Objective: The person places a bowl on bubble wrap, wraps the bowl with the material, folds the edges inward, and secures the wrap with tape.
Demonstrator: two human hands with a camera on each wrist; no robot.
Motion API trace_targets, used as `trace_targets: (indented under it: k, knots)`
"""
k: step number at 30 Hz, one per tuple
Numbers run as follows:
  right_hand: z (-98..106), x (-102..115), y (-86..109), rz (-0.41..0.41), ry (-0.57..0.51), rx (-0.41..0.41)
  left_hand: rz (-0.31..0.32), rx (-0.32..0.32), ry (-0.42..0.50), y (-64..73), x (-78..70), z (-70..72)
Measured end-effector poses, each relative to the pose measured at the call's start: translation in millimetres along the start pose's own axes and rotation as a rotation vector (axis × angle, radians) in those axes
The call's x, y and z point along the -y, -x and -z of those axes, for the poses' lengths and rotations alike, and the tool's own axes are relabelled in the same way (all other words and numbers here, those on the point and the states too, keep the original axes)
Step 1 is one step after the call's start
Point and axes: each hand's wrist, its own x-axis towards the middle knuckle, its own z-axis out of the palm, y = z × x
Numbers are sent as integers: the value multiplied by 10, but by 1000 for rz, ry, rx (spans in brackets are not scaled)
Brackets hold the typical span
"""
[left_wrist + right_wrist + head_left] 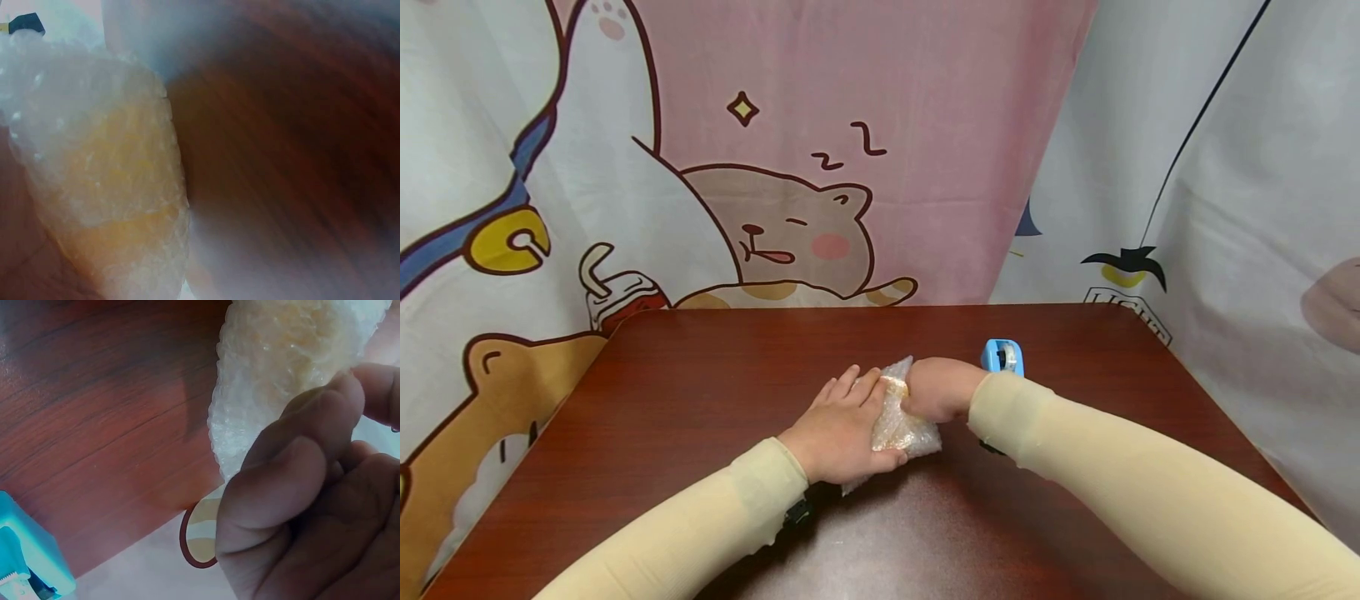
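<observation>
A bubble wrap bundle lies on the table between the two hands. Something yellowish shows blurrily through the wrap in the left wrist view; its kind cannot be made out. My left hand rests on the bundle's left side, fingers straight and spread, thumb along its near edge. At the right side is my right hand, its fingers curled, with thumb and fingertip pinching at the wrap's edge. The pinched spot itself is partly hidden behind the fingers.
Just beyond the right wrist stands a blue tape dispenser with a serrated cutter, partly covered by the sleeve. The brown wooden table reaches back to a printed cartoon curtain.
</observation>
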Motion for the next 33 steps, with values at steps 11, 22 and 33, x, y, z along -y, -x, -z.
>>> trace_targets:
  k: [11,22,33]
  knots:
    - [-30,26,-12,-45,13,-15,-3,-11,2,5,0,-11]
    - [-14,62,-1,-99,38,-21,-3,-13,3,9,-8,-12]
    - [14,91,16,-113,47,-16,-8,-21,6,7,-12,-5]
